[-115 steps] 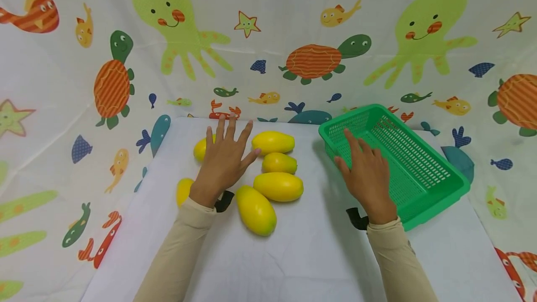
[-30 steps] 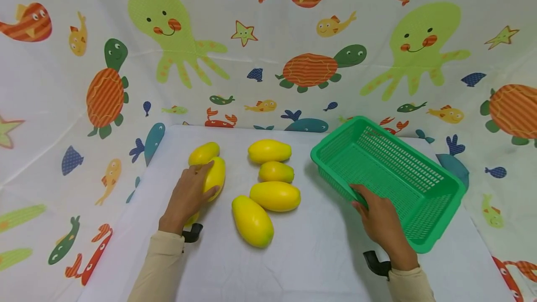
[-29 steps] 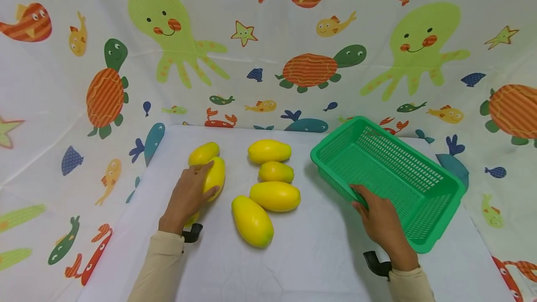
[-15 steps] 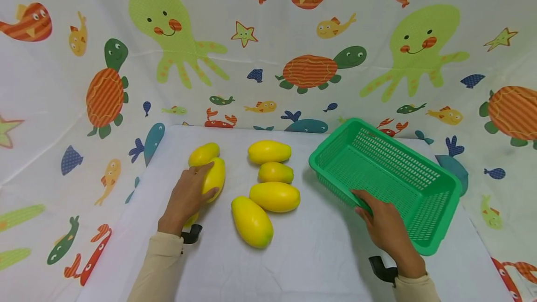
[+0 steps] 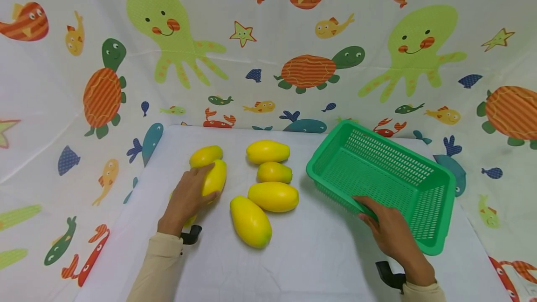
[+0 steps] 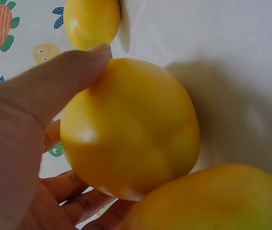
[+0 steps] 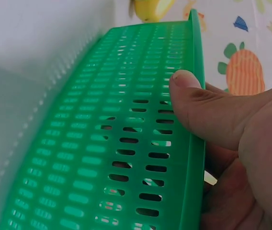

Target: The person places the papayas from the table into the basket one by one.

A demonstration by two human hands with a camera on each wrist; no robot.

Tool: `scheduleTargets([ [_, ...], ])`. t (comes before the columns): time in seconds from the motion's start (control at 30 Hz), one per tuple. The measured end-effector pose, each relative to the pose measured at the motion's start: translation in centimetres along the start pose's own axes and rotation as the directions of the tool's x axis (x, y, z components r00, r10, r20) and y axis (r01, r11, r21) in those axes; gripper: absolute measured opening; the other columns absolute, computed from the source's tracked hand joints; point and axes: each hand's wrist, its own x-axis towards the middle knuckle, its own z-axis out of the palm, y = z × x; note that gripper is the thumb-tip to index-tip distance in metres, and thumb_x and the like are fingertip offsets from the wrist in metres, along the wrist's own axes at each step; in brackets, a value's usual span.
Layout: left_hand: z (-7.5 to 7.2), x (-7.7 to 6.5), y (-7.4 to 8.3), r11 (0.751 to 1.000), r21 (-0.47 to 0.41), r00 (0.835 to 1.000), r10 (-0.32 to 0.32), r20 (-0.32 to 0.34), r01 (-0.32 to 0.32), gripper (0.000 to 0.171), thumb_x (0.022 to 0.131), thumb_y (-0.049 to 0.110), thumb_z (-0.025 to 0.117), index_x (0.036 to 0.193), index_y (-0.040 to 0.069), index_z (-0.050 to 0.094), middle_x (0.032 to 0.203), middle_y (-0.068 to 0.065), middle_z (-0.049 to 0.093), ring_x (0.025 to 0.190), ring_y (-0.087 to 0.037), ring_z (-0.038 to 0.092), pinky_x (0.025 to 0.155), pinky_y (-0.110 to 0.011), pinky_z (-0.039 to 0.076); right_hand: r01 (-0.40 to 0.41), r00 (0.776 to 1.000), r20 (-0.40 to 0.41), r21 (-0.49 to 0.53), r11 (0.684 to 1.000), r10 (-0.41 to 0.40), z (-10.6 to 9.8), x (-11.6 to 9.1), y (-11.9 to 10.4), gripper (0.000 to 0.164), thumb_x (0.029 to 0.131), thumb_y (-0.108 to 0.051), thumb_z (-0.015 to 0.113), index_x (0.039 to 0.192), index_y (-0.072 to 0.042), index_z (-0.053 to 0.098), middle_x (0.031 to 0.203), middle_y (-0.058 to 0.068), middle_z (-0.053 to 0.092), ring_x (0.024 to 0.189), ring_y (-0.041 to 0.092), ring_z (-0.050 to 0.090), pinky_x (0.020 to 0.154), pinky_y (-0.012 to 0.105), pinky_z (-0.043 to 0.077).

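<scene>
At the left of the head view my left hand (image 5: 186,197) holds a yellow papaya (image 5: 215,178). In the left wrist view the thumb lies over this papaya (image 6: 131,129), with the fingers round its other side. A second papaya (image 5: 205,156) sits just beyond it, and a third is mostly hidden under the hand and wrist. On the right, my right hand (image 5: 394,229) grips the near rim of a green plastic basket (image 5: 331,190). The right wrist view shows the thumb inside the slotted basket wall (image 7: 141,129) and the fingers outside it.
Between the hands lie several more papayas: one at the back (image 5: 268,152), a small one (image 5: 274,172), a long one (image 5: 273,196) and one slanting in front (image 5: 251,222). White cloth (image 5: 310,264) covers the table. A sea-animal printed curtain (image 5: 260,45) stands behind and at both sides.
From spread and raised, both hands have come to hold a papaya (left) and the basket rim (right). Lately the basket has turned slightly, its near side drawn toward me; the left hand barely moves.
</scene>
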Motion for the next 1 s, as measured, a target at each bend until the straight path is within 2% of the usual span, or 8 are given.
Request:
scheduleTargets([
  [0.43,0.2,-0.2,-0.1,1.0,-0.019,1.0,-0.008,-0.003,0.008,0.088,0.091,0.03,0.085,0.164,0.014,0.039,0.156,-0.025,0.049,0.131,-0.044,0.048,0.114,-0.067,0.046,0.03,0.999,0.035,0.008,1.0,-0.03,-0.4,-0.7,0.3,0.043,0.097,-0.007,0.075,0.138,-0.017,0.068,0.126,0.016,0.077,0.097,0.031,0.078,0.082,0.055,0.062],
  [0.73,0.4,-0.4,-0.1,1.0,-0.017,1.0,0.012,-0.028,-0.012,0.086,0.092,0.03,0.085,0.163,0.012,0.04,0.154,-0.025,0.051,0.128,-0.043,0.05,0.112,-0.065,0.048,0.046,0.998,0.048,0.017,0.999,-0.047,-0.6,-1.1,0.4,0.045,0.095,-0.006,0.077,0.138,-0.017,0.069,0.127,0.016,0.077,0.103,0.034,0.078,0.083,0.056,0.063],
  [0.83,0.4,-0.4,-0.2,1.0,-0.009,0.999,0.017,-0.031,-0.017,0.086,0.091,0.029,0.085,0.162,0.012,0.04,0.154,-0.025,0.051,0.126,-0.043,0.051,0.112,-0.065,0.048,0.058,0.997,0.049,0.01,0.998,-0.059,-0.6,-1.3,0.3,0.046,0.094,-0.006,0.078,0.138,-0.019,0.069,0.127,0.012,0.078,0.105,0.032,0.078,0.085,0.055,0.063],
  [1.0,0.4,-0.4,-0.2,1.0,-0.008,0.999,0.019,-0.034,-0.019,0.086,0.091,0.03,0.085,0.162,0.011,0.041,0.155,-0.025,0.051,0.127,-0.043,0.051,0.113,-0.065,0.047,0.073,0.996,0.057,0.013,0.997,-0.074,-0.8,-1.7,0.3,0.047,0.093,-0.006,0.078,0.137,-0.023,0.07,0.126,0.005,0.079,0.105,0.027,0.078,0.083,0.045,0.064],
])
